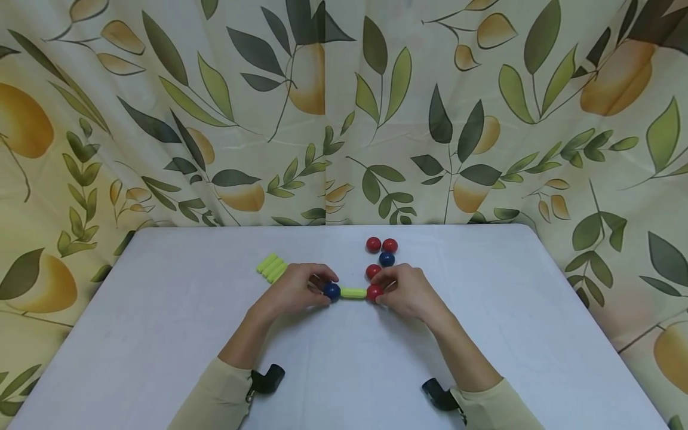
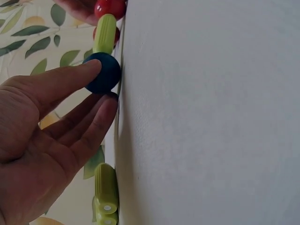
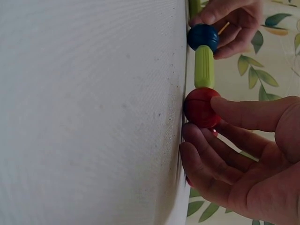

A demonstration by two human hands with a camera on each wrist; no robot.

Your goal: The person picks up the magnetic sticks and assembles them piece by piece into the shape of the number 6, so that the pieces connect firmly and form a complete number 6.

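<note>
A ribbed light-green stick lies level between a blue ball at its left end and a red ball at its right, all three in one line. My left hand pinches the blue ball, its thumb pressed on the side in the left wrist view. On the other end, my right hand holds the red ball between thumb and fingers, as the right wrist view shows. The joined pieces are low over the white tabletop, both ends of the stick meeting the balls.
Several loose green sticks lie side by side beyond my left hand. Behind the right hand are a second blue ball, two red balls at the back and another red ball nearer. A leaf-patterned curtain hangs behind the white table.
</note>
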